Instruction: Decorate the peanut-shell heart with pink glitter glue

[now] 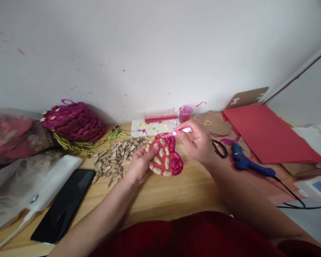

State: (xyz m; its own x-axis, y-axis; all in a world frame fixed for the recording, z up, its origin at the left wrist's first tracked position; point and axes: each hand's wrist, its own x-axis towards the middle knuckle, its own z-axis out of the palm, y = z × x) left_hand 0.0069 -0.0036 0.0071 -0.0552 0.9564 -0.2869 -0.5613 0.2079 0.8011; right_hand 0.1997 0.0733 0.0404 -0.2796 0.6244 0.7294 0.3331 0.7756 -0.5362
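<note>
My left hand (pixel 141 162) grips the left edge of a red cutout (pixel 163 157) covered with peanut shells, its thumb lying on top. The shells along the cutout's right side are painted magenta; those on the left and middle are bare. In my right hand (pixel 196 141) is a paintbrush (pixel 183 131) with a white handle, held in a pinch. Its pink tip touches the upper edge of the cutout. Behind the hands, a clear cup (pixel 186 113) of magenta paint stands against the wall. Loose peanut shells (pixel 113 159) are heaped beside my left hand.
At the left lie a stack of magenta pieces (pixel 77 123), a black phone (pixel 64 205), a white power strip (pixel 56 178) and plastic bags (pixel 18 189). To the right are scissors (pixel 219 148), a blue glue gun (pixel 250 162) with its cord, and red sheets (pixel 270 132).
</note>
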